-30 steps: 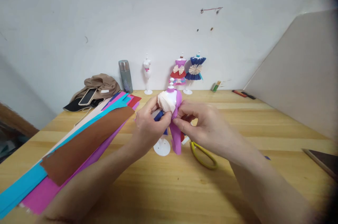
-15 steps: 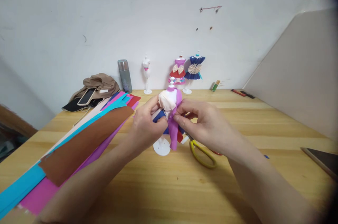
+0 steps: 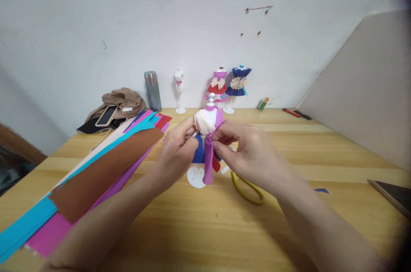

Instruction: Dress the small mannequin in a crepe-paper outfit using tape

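A small white dress-form mannequin (image 3: 211, 108) stands on its round base before me, dressed in crepe-like paper. Cream paper (image 3: 204, 121) covers one side of its chest, and a blue piece (image 3: 199, 150) wraps its hips. From the other shoulder a purple paper strip (image 3: 208, 161) hangs down the front. My left hand (image 3: 180, 148) is closed round the mannequin's left side at the waist, its fingertips partly hidden behind. With thumb and fingers, my right hand (image 3: 247, 146) pinches the purple strip at the waist. Scissors with yellow handles (image 3: 235, 185) lie under my right hand, blades hidden.
Coloured paper sheets (image 3: 109, 173) lie at the left, near a cap (image 3: 122, 100) with a phone (image 3: 107, 116). A flask (image 3: 152, 92), a bare mannequin (image 3: 179, 88) and two dressed ones (image 3: 219, 84) stand by the wall. A dark tablet-like object (image 3: 393, 197) lies right.
My left thumb has drawn back from the waist, showing more of the blue piece. The purple strip's lower end has shifted slightly left. My right hand still pinches the strip.
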Available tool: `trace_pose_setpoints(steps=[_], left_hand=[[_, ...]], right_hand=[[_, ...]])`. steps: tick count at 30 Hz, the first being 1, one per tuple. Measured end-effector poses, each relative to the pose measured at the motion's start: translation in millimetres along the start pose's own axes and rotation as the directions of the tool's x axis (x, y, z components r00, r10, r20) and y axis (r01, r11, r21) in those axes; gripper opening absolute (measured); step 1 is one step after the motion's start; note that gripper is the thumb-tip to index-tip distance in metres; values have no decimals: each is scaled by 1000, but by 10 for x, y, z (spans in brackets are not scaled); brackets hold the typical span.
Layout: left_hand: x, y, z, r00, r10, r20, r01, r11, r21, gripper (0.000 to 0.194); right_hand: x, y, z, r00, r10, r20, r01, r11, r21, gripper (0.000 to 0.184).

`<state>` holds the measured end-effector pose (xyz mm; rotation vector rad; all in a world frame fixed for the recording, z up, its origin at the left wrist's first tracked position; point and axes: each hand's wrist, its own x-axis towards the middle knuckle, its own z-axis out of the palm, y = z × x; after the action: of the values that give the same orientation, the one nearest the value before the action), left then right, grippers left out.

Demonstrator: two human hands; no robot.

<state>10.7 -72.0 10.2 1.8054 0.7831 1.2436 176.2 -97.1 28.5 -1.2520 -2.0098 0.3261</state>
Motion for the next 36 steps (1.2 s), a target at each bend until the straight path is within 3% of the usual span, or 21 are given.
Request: trace_pose_setpoints(steps=[11,18,26,31,36], left_hand=[[-11,89,-20,999,-31,-5,32,999,39,34],[-33,83,14,999,-27,-44,32,992,119,18],[34,3,-29,995,32,90,-34,999,16,43],[45,3,-39,995,41,86,-46,997,57,48],[55,8,-24,994,33,100,-31,999,-18,51]], right_hand=[[26,44,105,986,-56,-156,39,993,-108,25],[9,42,210,958,-101,-268,35,969,-243,26],[28,72,168,971,-32,-235,-9,985,-170,27],[34,96,177,966,-53,-252,7,984,-178,26],[34,103,194,962,-66,-265,17,983,-184,27]])
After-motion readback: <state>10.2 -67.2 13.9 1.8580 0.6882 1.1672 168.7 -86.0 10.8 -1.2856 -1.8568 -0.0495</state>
